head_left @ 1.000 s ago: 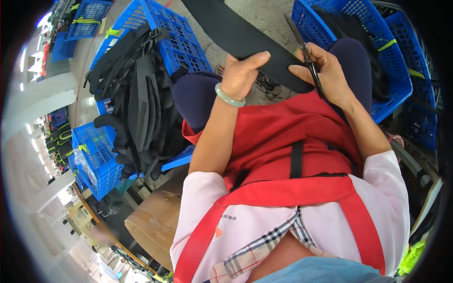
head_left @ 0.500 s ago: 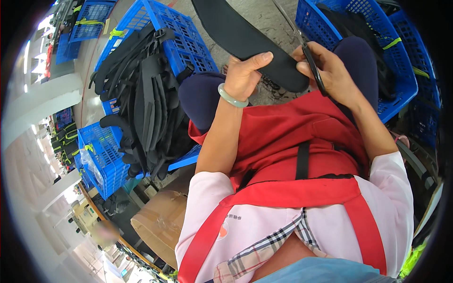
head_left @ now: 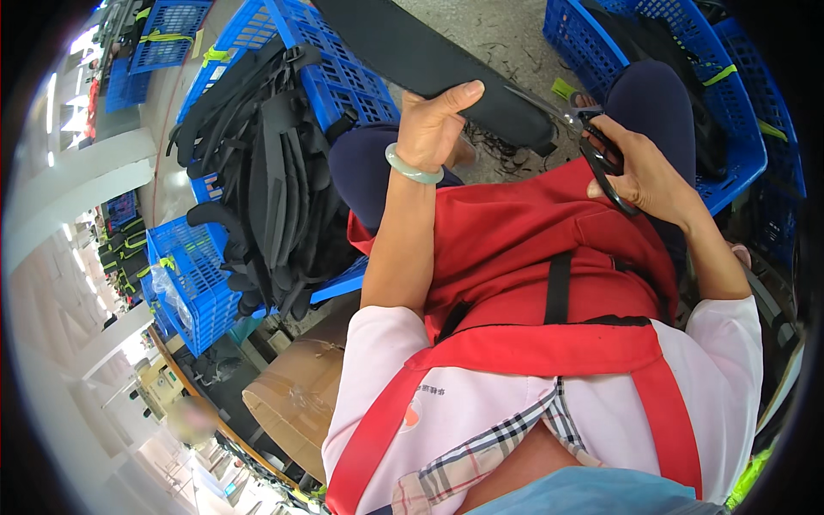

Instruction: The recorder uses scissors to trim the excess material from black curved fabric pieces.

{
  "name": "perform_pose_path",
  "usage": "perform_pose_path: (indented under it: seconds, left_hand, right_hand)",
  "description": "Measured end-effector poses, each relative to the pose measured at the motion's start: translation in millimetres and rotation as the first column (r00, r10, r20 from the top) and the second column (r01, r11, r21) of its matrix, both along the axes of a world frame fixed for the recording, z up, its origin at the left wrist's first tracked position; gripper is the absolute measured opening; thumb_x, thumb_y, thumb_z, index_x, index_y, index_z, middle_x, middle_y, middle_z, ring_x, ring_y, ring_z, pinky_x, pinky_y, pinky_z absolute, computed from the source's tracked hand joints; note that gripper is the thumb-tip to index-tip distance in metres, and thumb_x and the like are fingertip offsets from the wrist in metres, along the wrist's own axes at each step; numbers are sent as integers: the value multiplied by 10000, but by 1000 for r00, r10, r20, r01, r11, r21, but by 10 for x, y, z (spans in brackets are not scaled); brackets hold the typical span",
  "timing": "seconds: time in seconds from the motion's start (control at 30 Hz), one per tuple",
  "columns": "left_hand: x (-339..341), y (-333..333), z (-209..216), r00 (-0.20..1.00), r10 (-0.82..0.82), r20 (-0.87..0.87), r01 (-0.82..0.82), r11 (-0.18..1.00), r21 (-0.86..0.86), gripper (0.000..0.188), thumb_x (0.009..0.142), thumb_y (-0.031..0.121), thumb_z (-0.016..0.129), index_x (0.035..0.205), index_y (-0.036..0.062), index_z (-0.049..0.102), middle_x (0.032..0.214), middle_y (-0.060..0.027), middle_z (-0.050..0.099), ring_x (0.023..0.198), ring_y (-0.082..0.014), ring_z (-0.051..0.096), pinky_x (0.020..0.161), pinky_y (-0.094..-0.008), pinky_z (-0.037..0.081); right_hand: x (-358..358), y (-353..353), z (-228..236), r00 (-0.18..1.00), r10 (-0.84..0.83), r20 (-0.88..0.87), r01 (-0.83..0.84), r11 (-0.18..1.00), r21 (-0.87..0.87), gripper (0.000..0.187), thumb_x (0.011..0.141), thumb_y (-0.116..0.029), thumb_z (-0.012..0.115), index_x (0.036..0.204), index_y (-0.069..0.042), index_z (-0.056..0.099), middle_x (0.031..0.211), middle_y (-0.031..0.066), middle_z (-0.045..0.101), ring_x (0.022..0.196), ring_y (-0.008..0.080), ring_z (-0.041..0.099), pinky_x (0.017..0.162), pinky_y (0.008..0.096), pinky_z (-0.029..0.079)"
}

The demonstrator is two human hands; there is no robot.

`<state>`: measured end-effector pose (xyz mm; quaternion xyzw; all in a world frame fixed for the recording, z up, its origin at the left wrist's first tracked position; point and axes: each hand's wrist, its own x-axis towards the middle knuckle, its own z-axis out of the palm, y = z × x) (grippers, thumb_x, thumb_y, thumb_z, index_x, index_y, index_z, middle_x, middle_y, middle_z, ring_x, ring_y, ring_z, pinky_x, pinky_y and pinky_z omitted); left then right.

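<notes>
My left hand (head_left: 433, 127) is closed on a long black padded strap (head_left: 390, 50), thumb on top, near the strap's lower right end. That rounded end points toward my right hand (head_left: 648, 172), which grips a pair of scissors (head_left: 575, 122) by black looped handles. Its blades are opened and lie at the strap's edge close to the end; how much material is between them I cannot tell. A small dark tab sticks out at the strap's tip. A pale bracelet circles my left wrist.
Left of my knee, a blue crate (head_left: 339, 73) is heaped with black straps (head_left: 279, 163). Another blue crate (head_left: 635, 34) with black pieces stands on the right. Dark thread scraps (head_left: 502, 154) litter the floor between my feet. A cardboard box (head_left: 296, 395) sits at my left side.
My right hand has let go of the strap's end and moved right and down. The scissors have swung from pointing upward to lying along the strap, blades apart. The strap has shifted slightly left.
</notes>
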<state>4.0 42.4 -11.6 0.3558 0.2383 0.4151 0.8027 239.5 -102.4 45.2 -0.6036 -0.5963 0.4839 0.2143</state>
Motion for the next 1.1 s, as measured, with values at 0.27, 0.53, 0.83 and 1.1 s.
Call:
perform_pose_path:
  seconds: [0.27, 0.53, 0.83, 1.1]
  left_hand:
    - [26, -54, 5, 999, -42, 7, 42, 999, -4, 222, 762, -103, 695, 915, 53, 660, 877, -35, 672, 814, -149, 651, 750, -285, 527]
    - [-23, -36, -58, 992, -111, 67, 109, 993, 35, 238, 810, -87, 641, 1010, 41, 637, 963, -57, 667, 902, -204, 657, 831, -354, 530]
    - [7, -70, -30, 995, -80, 64, 81, 997, -10, 226, 771, -91, 690, 948, 43, 647, 899, -50, 671, 845, -169, 654, 786, -310, 525]
    - [26, -69, -42, 992, -86, 95, 86, 996, 4, 231, 767, -96, 694, 943, 47, 647, 906, -47, 669, 847, -167, 654, 786, -314, 530]
  right_hand:
    - [-70, 38, -164, 999, -22, -24, 24, 993, 112, 669, 723, -432, 788, 1059, 46, 462, 743, 149, 473, 678, 242, 421, 647, 351, 401]
    - [-79, 63, -118, 997, 49, 63, -59, 985, 160, 622, 754, -486, 746, 982, 22, 469, 676, 132, 384, 627, 223, 365, 584, 363, 357]
    - [-226, 126, -103, 998, -58, 3, 57, 990, 132, 537, 794, -425, 731, 951, 28, 487, 621, 154, 424, 594, 259, 378, 576, 382, 380]
    - [-189, 200, -165, 998, -30, 60, 20, 987, 160, 448, 824, -326, 722, 972, 33, 499, 667, 190, 492, 607, 284, 429, 608, 380, 408]
